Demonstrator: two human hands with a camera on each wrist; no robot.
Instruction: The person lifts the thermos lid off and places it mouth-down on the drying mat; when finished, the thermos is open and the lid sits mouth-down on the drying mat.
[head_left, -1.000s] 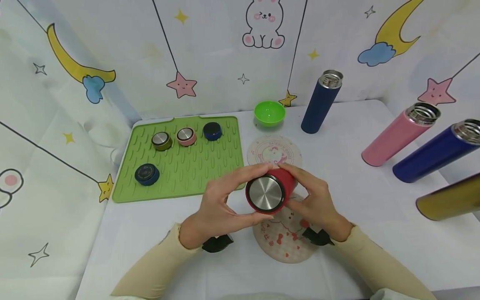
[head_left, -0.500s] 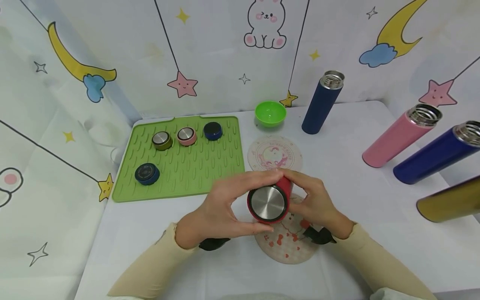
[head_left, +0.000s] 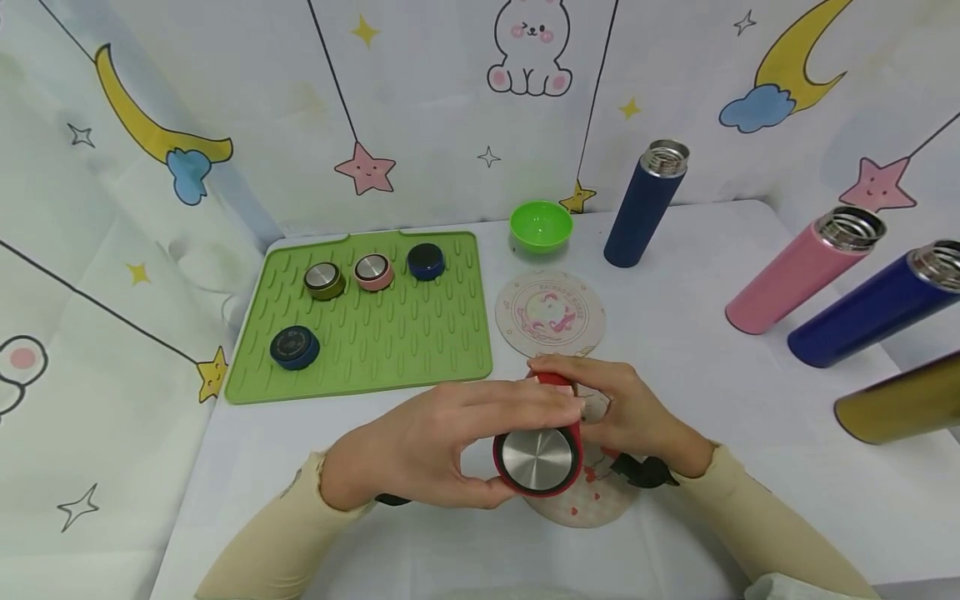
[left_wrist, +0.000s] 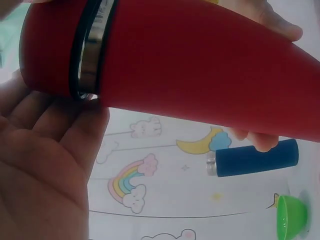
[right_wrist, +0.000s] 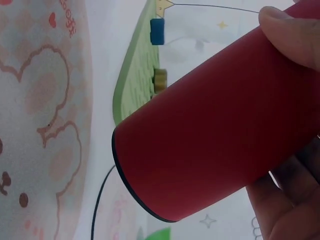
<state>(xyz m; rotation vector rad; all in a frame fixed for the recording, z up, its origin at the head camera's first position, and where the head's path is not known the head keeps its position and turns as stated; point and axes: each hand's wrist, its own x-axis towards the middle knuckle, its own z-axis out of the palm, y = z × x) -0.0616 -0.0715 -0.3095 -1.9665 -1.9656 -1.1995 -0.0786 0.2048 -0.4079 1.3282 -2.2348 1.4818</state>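
A red thermos bottle (right_wrist: 210, 135) is held tilted toward the person over the near round mat (head_left: 596, 492). Its red lid (head_left: 537, 460), with a brushed steel top, faces the head camera. My left hand (head_left: 427, 437) grips the lid, thumb below and fingers across the upper side. Around the bottle's body, my right hand (head_left: 633, 414) holds on, its fingers curled. In the left wrist view a shiny steel neck band (left_wrist: 91, 55) shows between the lid and the body. The base of the bottle is hidden from the head camera.
On the green ridged mat (head_left: 375, 350) lie several lids, including a pink lid (head_left: 372, 272). Behind stand a green bowl (head_left: 541, 227), a second round mat (head_left: 550, 312) and an uncapped dark blue bottle (head_left: 643, 208). Pink (head_left: 795, 275), blue and olive bottles stand at the right.
The red thermos has come down and nearer to the person, its lid end lower. My left fingers have shifted further across the lid's upper side; the right hand has moved slightly nearer too.
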